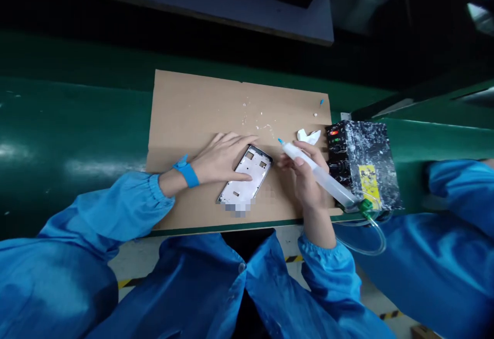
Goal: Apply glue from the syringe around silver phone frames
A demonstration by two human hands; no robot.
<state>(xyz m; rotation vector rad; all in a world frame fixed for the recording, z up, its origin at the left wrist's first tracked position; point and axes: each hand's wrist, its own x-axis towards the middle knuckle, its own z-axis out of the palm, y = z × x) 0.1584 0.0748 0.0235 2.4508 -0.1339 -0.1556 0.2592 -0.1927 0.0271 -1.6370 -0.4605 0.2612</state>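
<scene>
**Left hand (pixel 222 159) on a pale, black-edged, phone-shaped frame (pixel 252 172), right hand (pixel 309 182) wrapped around a long translucent plastic syringe with a blue tip (pixel 328 177)!**

And there's the frame, slanted between the two hands, right up against the left: pale face, dark rim, small rectangular openings at its far end, a slot nearer the body. A pixelated patch masks its near end. The left thumb lies across the face, covering part of it, the other fingers stretched toward the far corner; whether they grip or merely steady it, I cannot tell.

Hands well apart here! The right is closed around the syringe barrel, whose tip points away from the body, just off the frame's far right corner.

Under both hands, a brown cardboard sheet (pixel 189 107), with whitish spots (pixel 264 127) beyond the fingertips. Just past the right hand, a crumpled white tissue (pixel 309 137); farther out, a small blue nozzle (pixel 321 103).

Crowding the right hand's outer side: a white-smeared black box with a yellow label (pixel 374 146). A clear tube (pixel 380 241) loops from the syringe's green end fitting (pixel 366 206), and beyond it, another person's blue sleeve (pixel 459 182).
</scene>
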